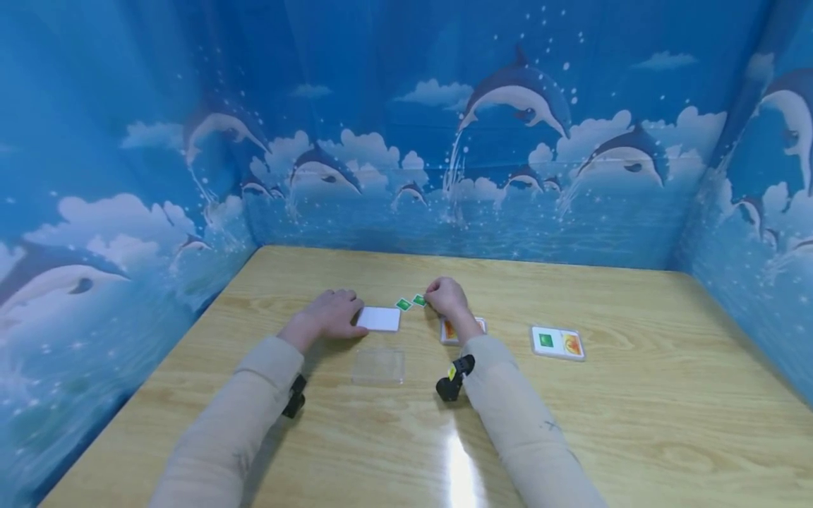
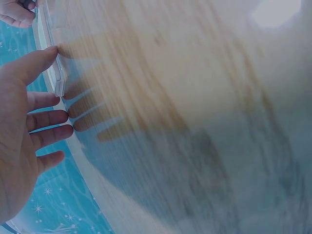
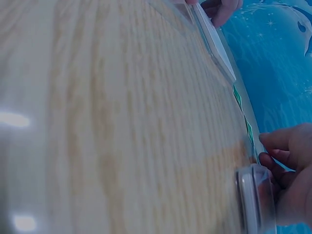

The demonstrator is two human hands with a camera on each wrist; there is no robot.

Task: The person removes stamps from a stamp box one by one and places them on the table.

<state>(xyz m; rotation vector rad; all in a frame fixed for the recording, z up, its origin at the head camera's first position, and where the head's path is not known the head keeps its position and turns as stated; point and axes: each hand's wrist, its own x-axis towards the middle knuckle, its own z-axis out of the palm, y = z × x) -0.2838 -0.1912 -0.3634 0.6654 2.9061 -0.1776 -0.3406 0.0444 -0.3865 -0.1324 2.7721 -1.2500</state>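
Note:
In the head view my left hand [image 1: 330, 314] rests at the left end of a white card stack [image 1: 379, 319], its thumb by the near corner. The left wrist view shows this hand [image 2: 34, 112] with fingers extended and fingertips at the edge. Two small green picture tiles [image 1: 403, 305] lie in a row right of the stack. My right hand [image 1: 447, 298] has its fingers curled, pinching at the right corner of the farther-right green tile [image 1: 420, 300]. In the right wrist view, the fingertips of this hand [image 3: 292, 161] partly hide the end of the row.
A clear plastic lid [image 1: 378, 365] lies in front of the white stack. Beneath my right wrist is a clear case with an orange picture [image 1: 449, 331]. Farther right lies another case [image 1: 557, 342] with green and orange pictures. A dolphin-print curtain [image 1: 406, 127] surrounds the wooden table [image 1: 635, 423].

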